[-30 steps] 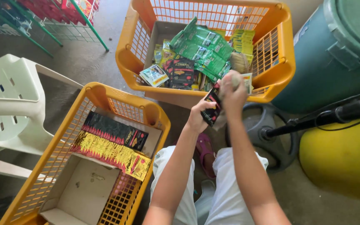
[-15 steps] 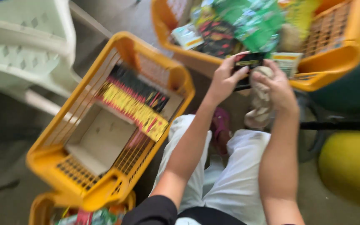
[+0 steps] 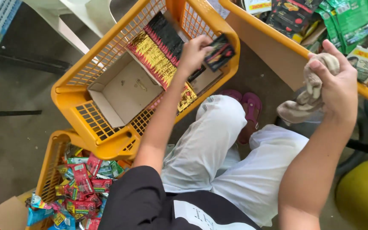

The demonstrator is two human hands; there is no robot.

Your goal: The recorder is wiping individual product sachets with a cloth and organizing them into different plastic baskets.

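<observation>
A small dark packet [image 3: 219, 52] sits pinched in the left hand [image 3: 194, 53] fingers at upper centre, over the orange basket [image 3: 107, 140] holding an open cardboard box [image 3: 124, 91] and rows of red-yellow-black packets [image 3: 158, 59]. At right, the right hand [image 3: 337, 83] clenches a beige cloth [image 3: 305, 100] beside another basket [image 3: 269, 40] of green and dark packets.

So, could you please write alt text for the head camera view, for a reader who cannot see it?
A seated person's left hand holds a dark sachet over an orange basket containing a cardboard box and rows of packets; the right hand grips a beige cloth.
</observation>
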